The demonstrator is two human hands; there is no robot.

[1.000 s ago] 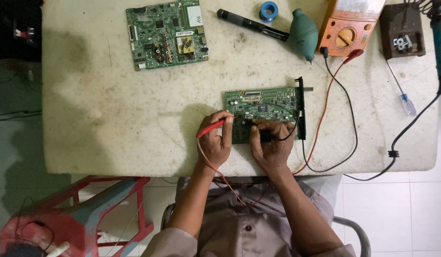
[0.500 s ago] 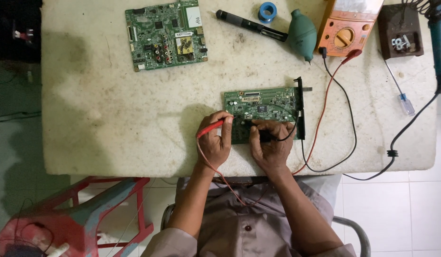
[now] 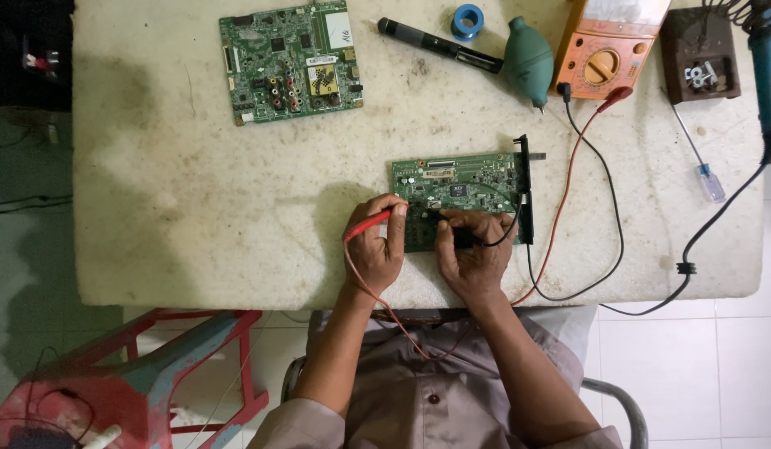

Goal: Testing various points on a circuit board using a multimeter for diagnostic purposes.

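Probing in hand: left hand (image 3: 375, 249) pinches a slim red probe (image 3: 370, 224), tip on the green circuit board (image 3: 460, 187) lying flat near the table (image 3: 194, 233) front edge. Right hand (image 3: 472, 254) is closed round a black probe (image 3: 464, 237) on the same board. Judged need: steady tips on small contacts. Leads run to an orange meter (image 3: 605, 50). Second board (image 3: 290, 60), rubber blower bulb (image 3: 528, 60) lie apart; tabletop pale, stained.

Second circuit board (image 3: 290, 60), tape roll (image 3: 468, 21) (blue), red stool (image 3: 128, 378).
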